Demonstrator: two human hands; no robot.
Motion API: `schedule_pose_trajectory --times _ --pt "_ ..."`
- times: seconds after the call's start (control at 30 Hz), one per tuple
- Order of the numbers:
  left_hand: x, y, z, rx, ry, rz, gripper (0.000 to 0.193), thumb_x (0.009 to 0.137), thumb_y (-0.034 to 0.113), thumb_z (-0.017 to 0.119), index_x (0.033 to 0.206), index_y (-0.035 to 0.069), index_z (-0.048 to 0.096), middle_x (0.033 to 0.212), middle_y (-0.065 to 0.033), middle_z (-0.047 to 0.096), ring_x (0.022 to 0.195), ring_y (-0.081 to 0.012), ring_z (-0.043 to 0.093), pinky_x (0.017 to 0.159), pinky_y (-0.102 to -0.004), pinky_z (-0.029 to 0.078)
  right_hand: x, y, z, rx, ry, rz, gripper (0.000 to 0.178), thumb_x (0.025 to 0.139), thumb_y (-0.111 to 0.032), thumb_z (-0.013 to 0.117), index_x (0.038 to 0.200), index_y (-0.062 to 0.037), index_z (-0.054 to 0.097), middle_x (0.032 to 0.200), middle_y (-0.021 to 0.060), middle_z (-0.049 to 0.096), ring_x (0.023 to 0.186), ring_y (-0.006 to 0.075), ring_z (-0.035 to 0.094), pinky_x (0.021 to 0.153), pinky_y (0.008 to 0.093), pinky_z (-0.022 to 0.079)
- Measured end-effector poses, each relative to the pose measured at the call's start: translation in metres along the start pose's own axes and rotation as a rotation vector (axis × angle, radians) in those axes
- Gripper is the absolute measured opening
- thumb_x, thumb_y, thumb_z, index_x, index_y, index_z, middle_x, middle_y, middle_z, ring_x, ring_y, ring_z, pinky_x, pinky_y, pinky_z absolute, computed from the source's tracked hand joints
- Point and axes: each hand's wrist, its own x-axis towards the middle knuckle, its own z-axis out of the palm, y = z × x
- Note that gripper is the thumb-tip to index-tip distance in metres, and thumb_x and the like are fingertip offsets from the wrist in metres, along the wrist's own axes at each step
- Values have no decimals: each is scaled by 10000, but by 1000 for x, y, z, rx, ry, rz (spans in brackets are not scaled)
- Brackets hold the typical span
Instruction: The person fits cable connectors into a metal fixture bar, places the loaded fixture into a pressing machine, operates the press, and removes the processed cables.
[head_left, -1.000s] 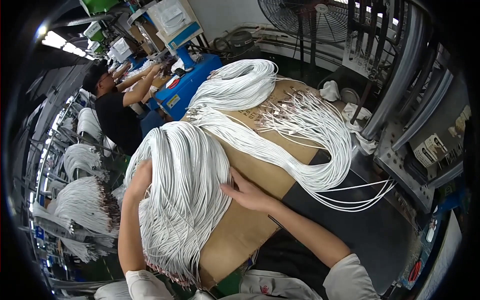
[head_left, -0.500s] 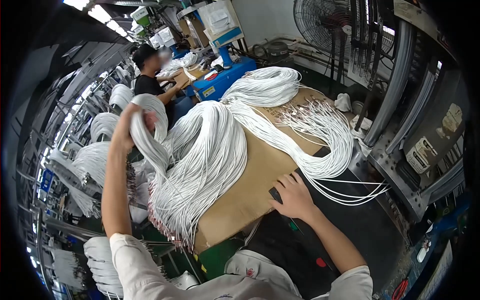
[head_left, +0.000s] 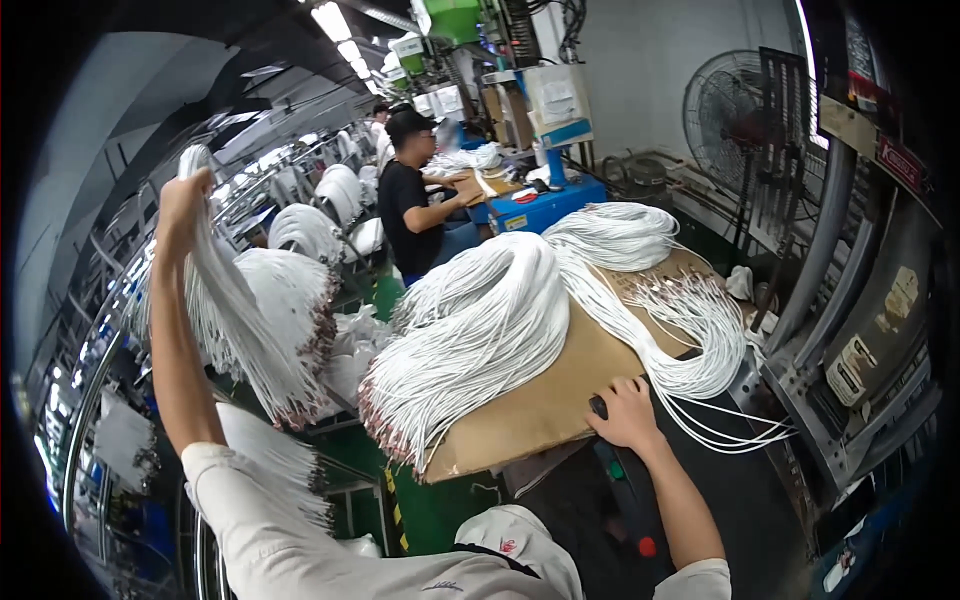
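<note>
High on the left, my left hand (head_left: 188, 200) is closed round the top of a bundle of white cables (head_left: 225, 285). The strands hang down from it and overlap other cables behind, so the lower end cannot be told apart. My right hand (head_left: 628, 415) lies palm down at the near right edge of the cardboard sheet (head_left: 510, 425), fingers stretched forward, beside a small dark knob-like part (head_left: 598, 407). A large looped pile of white cables (head_left: 490, 330) with reddish-brown ends covers the left part of the cardboard.
More looped cables (head_left: 615, 238) and a curved bundle (head_left: 715, 370) lie farther right. A metal press frame (head_left: 800, 350) stands at the right. A seated person in black (head_left: 412, 205) works by a blue bench (head_left: 545, 205). Cables hang on racks (head_left: 305, 232) at the left.
My left hand has moved left and up, drawing the held cable bundle away from the pile. My view has swung left. My right hand stays at the cardboard's edge, fingers closer together.
</note>
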Motion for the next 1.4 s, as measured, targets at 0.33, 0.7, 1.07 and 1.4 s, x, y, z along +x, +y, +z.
schedule_pose_trajectory --times 0.33,0.7,1.07,1.4 --pt "-91 104 -28 -908 -112 -160 524 932 558 635 976 36 649 810 -76 677 751 -201 680 650 -296 544 15 -1 -26 522 -64 220 631 857 -371 750 1344 -11 572 1308 196 587 1190 329 585 1022 446 459" --pt "-199 224 118 -1130 -252 468 860 956 765 349 1030 -30 672 860 -106 679 850 -210 669 853 -332 513 47 -176 -270 1136 -230 -434 740 789 -251 829 1421 -39 507 1375 105 589 1283 249 532 1115 367 387" --pt "-255 334 191 -1449 -936 1029 631 1053 559 398 660 83 526 609 13 465 567 -103 430 536 -299 370 -265 -109 -234 1737 -525 374 525 841 -48 700 1303 131 526 1237 269 645 1187 382 624 1066 463 451" --pt "-201 271 390 -863 -743 831 921 952 780 317 657 -30 639 585 -96 558 586 -198 554 581 -399 448 -231 -87 -207 2013 -569 479 763 844 -77 713 1473 87 315 1238 286 638 1193 405 618 1026 506 467"
